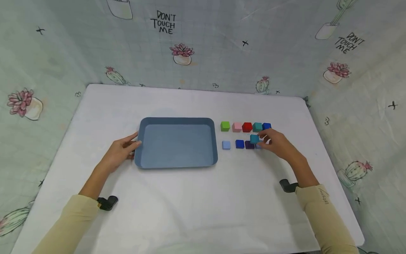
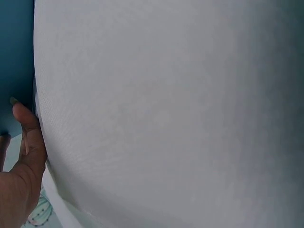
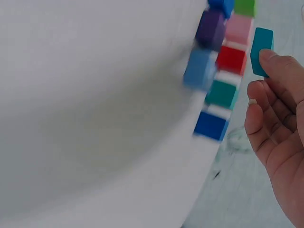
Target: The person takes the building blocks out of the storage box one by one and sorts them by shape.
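A shallow blue-grey tray (image 1: pixel 177 165) lies on the white table. At its left end my left hand (image 1: pixel 120 151) grips the rim, the thumb over the edge and the fingers along the outside. In the left wrist view, that thumb (image 2: pixel 27 116) overlaps the tray (image 2: pixel 16 61). My right hand (image 1: pixel 275 141) pinches a teal block (image 1: pixel 254 139) between thumb and fingers, above the front row of blocks. The right wrist view shows this teal block (image 3: pixel 262 51) held up at the fingertips. Under the hand, a light blue block (image 3: pixel 199 69) is partly hidden in the head view.
Right of the tray, the back row has green (image 1: pixel 225 126), pink (image 1: pixel 237 127), red (image 1: pixel 247 127), teal (image 1: pixel 257 127) and blue (image 1: pixel 266 125) blocks. The front row includes light blue (image 1: pixel 226 145), blue (image 1: pixel 239 144) and dark purple (image 1: pixel 249 145) blocks. Printed cloth (image 1: pixel 215 53) hangs behind the table.
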Motion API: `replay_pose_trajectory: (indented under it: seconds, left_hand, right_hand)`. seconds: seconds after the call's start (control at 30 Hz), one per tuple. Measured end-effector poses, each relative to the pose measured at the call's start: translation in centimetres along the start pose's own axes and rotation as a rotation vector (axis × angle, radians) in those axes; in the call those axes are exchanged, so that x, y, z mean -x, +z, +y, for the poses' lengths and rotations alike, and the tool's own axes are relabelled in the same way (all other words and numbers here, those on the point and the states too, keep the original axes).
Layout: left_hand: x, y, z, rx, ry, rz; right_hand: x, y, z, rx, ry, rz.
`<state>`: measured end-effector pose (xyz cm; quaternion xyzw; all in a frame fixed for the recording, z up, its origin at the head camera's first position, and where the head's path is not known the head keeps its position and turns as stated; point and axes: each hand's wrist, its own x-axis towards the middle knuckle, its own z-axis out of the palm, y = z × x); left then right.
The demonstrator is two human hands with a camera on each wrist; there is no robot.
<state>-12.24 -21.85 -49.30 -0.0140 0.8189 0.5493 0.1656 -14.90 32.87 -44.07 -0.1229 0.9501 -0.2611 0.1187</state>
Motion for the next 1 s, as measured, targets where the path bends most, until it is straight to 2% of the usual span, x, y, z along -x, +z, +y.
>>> replay_pose_trajectory:
  seconds: [0.23, 0.43, 0.57, 0.9, 1.0]
  left_hand:
    - [0.3, -0.7, 0.0, 0.002, -0.007, 0.002]
    - [0.4, -1.0, 0.0, -0.004, -0.009, 0.006]
    - [0.4, -1.1, 0.0, 0.002, -0.010, 0.000]
    - [0.7, -1.0, 0.3, -0.007, -0.026, 0.010]
    - [0.7, -1.0, 0.1, -0.003, -0.029, 0.009]
  right_hand:
    - [1.3, -1.9, 4.0, -0.012, 0.093, 0.022]
    - [1.0, -1.4, 6.0, -0.030, 0.142, -0.013]
    - [0.6, -0.4, 6.6, -0.044, 0.172, -0.015]
    - [0.5, 0.1, 7.0, -0.060, 0.124, -0.024]
    - [0.7, 0.6, 7.3, -0.068, 0.153, -0.006]
